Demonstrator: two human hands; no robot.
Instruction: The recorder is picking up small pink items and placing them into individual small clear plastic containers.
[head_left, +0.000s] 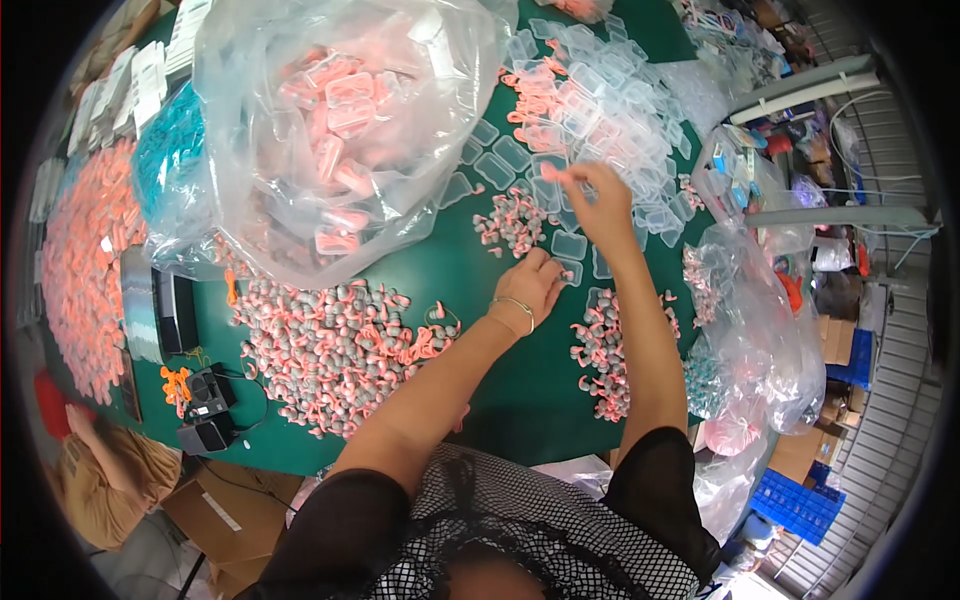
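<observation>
My right hand (603, 205) is raised over the clear plastic cases, its thumb and forefinger pinched on a small pink piece (553, 173). Nearer to me, my left hand (530, 287) rests low on the table with bent fingers beside an open clear case (571, 271). At its fingertips shows a small pink-and-grey plug-like piece (567, 275); whether the fingers grip it is hard to see. Another clear case (569, 245) lies just beyond. A small heap of pink-and-grey plug-like pieces (512, 222) sits between my hands and the large clear bag.
A large clear bag (240, 200) of pink-filled cases stands far left. Heaped cases (620, 110) cover the far right. Plug-like pieces pile up at left (320, 350) and under my right forearm (602, 365). Black boxes (208, 405) and another person's arm (105, 450) are at left.
</observation>
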